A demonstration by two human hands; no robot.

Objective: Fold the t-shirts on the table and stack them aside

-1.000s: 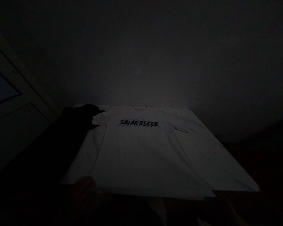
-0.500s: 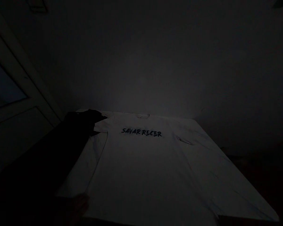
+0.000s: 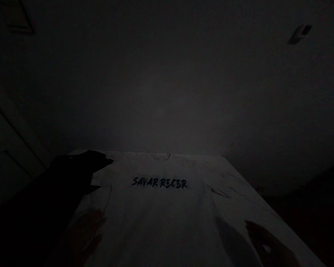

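Observation:
In very dim light a pale T-shirt (image 3: 156,211) lies spread flat, its neckline towards the wall and dark lettering reading "SAVAR RECER" across the chest. My left hand (image 3: 86,233) is at the shirt's left side, thumb apart from the fingers; whether it touches the cloth is hard to see. Beyond the shirt's right side, my right hand (image 3: 267,241) is over the tabletop with its fingers stretched forward and nothing visible in it. A grey shadow falls between this hand and the shirt.
The pale, veined table (image 3: 239,178) meets a bare wall (image 3: 167,92). Black cloth (image 3: 61,193) covers the table's left side. A panelled door (image 3: 5,159) stands at left, and a small fixture (image 3: 300,34) is on the wall at upper right.
My view has tilted up, so the shirt sits lower in the picture. My right hand has come into view at lower right. The left hand's fingers now show more spread.

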